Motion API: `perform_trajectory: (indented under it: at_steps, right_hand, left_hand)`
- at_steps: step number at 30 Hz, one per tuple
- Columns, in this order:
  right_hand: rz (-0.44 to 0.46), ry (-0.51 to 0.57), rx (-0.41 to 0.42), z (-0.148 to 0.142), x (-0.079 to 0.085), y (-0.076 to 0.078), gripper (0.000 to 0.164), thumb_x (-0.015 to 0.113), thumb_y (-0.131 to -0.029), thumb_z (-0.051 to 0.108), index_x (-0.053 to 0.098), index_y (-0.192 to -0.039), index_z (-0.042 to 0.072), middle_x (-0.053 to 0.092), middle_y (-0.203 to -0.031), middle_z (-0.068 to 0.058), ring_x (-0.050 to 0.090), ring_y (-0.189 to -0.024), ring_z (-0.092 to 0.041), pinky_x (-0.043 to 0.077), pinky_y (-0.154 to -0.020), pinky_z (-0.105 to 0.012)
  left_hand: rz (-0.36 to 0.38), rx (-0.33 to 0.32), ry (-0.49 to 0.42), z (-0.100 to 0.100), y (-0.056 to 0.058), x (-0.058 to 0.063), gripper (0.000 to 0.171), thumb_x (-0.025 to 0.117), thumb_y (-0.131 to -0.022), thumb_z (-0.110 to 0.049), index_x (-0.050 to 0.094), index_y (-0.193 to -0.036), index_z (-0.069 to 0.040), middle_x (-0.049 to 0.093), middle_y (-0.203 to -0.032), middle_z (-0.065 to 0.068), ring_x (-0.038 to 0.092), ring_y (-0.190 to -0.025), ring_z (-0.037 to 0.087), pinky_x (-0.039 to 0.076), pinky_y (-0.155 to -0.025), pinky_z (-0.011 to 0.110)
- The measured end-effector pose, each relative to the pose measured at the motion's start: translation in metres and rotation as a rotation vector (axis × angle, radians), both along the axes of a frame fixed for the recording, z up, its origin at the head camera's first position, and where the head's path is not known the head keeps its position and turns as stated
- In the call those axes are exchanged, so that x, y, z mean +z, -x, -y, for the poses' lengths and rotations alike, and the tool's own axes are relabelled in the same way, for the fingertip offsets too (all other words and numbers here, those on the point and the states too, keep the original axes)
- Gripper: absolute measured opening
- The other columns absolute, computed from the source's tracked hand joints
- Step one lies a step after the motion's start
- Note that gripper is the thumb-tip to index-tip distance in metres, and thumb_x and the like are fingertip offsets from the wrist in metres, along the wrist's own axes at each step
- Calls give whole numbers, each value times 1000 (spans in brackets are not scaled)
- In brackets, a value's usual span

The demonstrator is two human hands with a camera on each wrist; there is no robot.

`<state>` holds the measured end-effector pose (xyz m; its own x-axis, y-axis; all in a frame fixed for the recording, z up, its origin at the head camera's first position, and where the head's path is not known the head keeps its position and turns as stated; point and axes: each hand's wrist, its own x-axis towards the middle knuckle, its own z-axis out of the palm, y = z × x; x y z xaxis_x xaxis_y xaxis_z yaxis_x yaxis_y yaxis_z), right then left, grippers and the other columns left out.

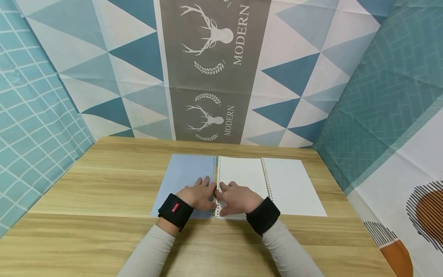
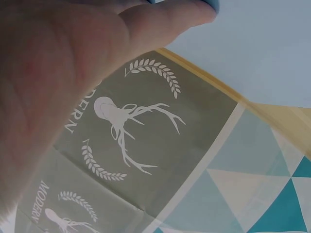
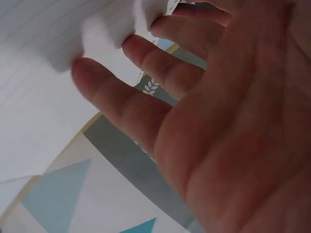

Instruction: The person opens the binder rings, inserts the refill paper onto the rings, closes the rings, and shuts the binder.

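Note:
A pale blue cover sheet (image 1: pixel 188 167) with punched holes along its right edge lies flat on the wooden table. Against that edge sits a stack of white lined loose-leaf paper (image 1: pixel 240 168), holes on its left side. My left hand (image 1: pixel 199 196) rests on the blue sheet by the holes, fingers spread; in the left wrist view a finger reaches onto the blue surface. On the lined stack lies my right hand (image 1: pixel 239 198), its fingertips (image 3: pixel 85 73) touching the paper near the punched edge. The two hands nearly meet at the seam.
Another white lined sheet (image 1: pixel 292 184), with holes on its left, adjoins the stack on the right. The wooden table (image 1: pixel 104 192) extends to the left and front. A patterned cloth (image 1: pixel 214 77) hangs behind the table's far edge, with more cloth at both sides.

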<state>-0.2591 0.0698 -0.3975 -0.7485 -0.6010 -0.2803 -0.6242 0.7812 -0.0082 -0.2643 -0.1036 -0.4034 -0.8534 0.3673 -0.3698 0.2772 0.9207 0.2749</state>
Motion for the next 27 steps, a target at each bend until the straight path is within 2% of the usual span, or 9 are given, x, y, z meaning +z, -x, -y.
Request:
perform_trajectory:
  at_steps: [3, 7, 10, 14, 18, 21, 24, 26, 27]
  right_hand:
    - [55, 51, -16, -4, -1, 5, 77, 69, -93, 51, 40, -157, 21, 35, -166, -7, 43, -146, -33, 53, -102, -48]
    - [181, 267, -44, -22, 1, 19, 75, 69, -95, 44, 40, -157, 13, 42, -161, -12, 41, -148, -34, 42, -115, -51]
    - [199, 414, -108, -44, 6, 32, 73, 66, -97, 41, 40, -156, 6, 47, -156, -18, 45, -146, -35, 38, -119, -51]
    - [135, 481, -327, -81, 16, 45, 76, 60, -100, 46, 33, -158, 3, 41, -159, -23, 39, -148, -41, 34, -119, -57]
    - [51, 444, -568, -128, 18, 52, 83, 54, -102, 50, 27, -157, -5, 34, -159, -33, 33, -148, -49, 33, -117, -63]
    - [-22, 406, -737, -165, 13, 51, 78, 58, -98, 50, 43, -144, -12, 51, -137, -38, 54, -124, -50, 48, -99, -58]
    - [-63, 374, -882, -196, 7, 44, 72, 66, -93, 47, 52, -126, -15, 60, -109, -32, 60, -93, -42, 52, -77, -50]
    - [-38, 365, -967, -212, 2, 39, 73, 69, -90, 46, 52, -123, -17, 58, -105, -33, 58, -91, -42, 51, -75, -50]
    - [-21, 352, -999, -218, 0, 37, 77, 70, -89, 46, 50, -127, -18, 57, -109, -35, 58, -96, -44, 52, -77, -52]
  left_hand:
    - [6, 3, -4, 2, 0, 0, 79, 65, -97, -44, 29, -161, -15, 15, -171, 17, 15, -158, 41, 26, -114, 75]
    - [7, -3, -38, 4, 1, 1, 76, 62, -99, -43, 30, -161, -13, 18, -170, 20, 16, -157, 42, 27, -118, 69]
    - [-31, -18, -73, 7, 3, 4, 72, 57, -102, -41, 29, -160, -9, 18, -168, 24, 17, -157, 44, 26, -120, 65]
    - [-112, -25, -124, 10, 6, 9, 72, 51, -105, -42, 22, -162, -7, 12, -169, 26, 11, -158, 44, 22, -121, 66]
    - [-165, -21, -160, 10, 9, 11, 73, 45, -107, -45, 14, -164, -12, 3, -171, 23, 4, -159, 42, 16, -121, 69]
    - [-186, -16, -158, 10, 10, 10, 73, 44, -107, -46, 12, -165, -14, 1, -171, 22, 2, -159, 42, 11, -120, 73]
    - [-190, -7, -143, 9, 10, 7, 75, 45, -106, -48, 12, -165, -15, 2, -171, 23, 4, -159, 43, 10, -119, 75]
    - [-184, -3, -133, 9, 10, 5, 77, 47, -106, -48, 11, -165, -15, 3, -171, 23, 6, -158, 44, 11, -119, 75]
    - [-182, -3, -129, 9, 9, 5, 78, 47, -105, -48, 11, -165, -15, 4, -170, 24, 7, -158, 45, 12, -118, 75]
